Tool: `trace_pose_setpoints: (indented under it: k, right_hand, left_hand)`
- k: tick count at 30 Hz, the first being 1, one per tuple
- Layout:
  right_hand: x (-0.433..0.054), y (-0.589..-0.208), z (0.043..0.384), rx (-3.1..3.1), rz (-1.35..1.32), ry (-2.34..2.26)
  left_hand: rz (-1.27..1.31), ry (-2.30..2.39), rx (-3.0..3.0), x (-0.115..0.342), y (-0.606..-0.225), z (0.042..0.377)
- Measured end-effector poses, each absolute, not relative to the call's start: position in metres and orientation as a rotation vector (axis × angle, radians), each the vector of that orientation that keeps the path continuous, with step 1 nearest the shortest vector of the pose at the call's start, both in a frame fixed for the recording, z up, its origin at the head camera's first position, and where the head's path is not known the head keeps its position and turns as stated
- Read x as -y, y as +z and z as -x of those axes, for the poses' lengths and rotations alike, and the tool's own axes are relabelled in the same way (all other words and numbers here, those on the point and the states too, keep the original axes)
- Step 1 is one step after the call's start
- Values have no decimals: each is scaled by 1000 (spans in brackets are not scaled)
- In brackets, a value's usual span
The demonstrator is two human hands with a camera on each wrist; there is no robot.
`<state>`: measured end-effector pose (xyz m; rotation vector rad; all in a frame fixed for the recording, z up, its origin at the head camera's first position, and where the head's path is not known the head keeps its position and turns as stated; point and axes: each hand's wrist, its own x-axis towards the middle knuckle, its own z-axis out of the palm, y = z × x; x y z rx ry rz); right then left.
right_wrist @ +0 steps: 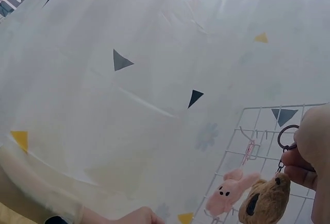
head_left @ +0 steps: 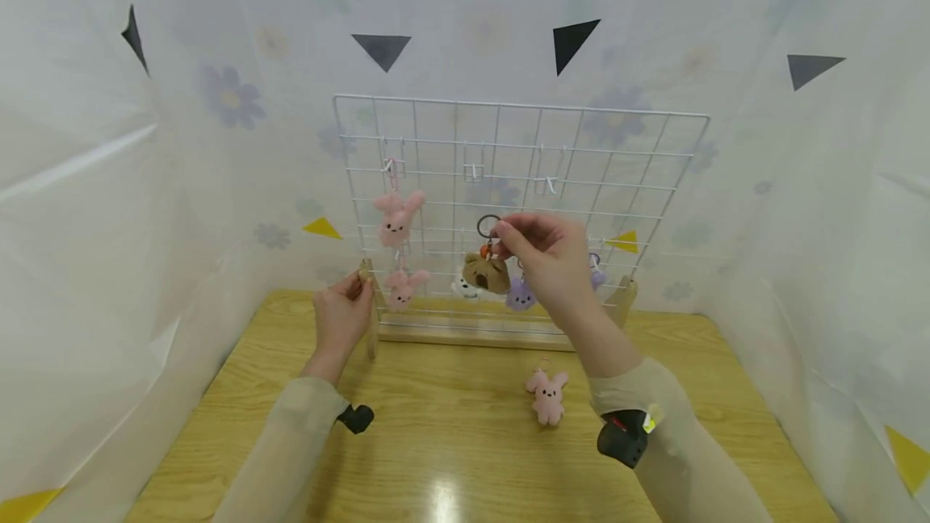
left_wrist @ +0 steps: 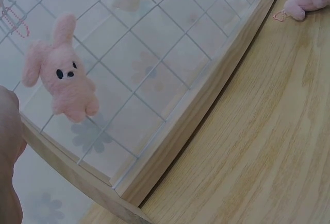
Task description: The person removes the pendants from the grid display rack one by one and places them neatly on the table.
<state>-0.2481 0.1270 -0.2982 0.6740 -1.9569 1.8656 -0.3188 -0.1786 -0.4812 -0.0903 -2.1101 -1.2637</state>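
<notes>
**Brown bear keychain held up at the wire grid**

A wooden table [head_left: 450, 442] carries a white wire grid [head_left: 519, 184] standing in a wooden base [head_left: 465, 335]. The left hand [head_left: 343, 315] holds the base's left upright, its grip curled round the post. The right hand [head_left: 548, 257] is raised in front of the grid, its grip pinching the ring of a brown bear keychain [head_left: 487, 271], which dangles just below the fingers [right_wrist: 301, 175]. Two pink bunnies [head_left: 397, 216] hang on the grid's left side. Another pink bunny [head_left: 548, 396] lies on the table, near the right forearm.
</notes>
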Motion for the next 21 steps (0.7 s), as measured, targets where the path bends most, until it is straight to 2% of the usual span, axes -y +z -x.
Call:
trace_pose_setpoints:
  k: [21]
  right_hand:
    - [-156,-367,218,2121,-802,1867]
  left_hand:
    - [58,-1287,2107,178,-482,319]
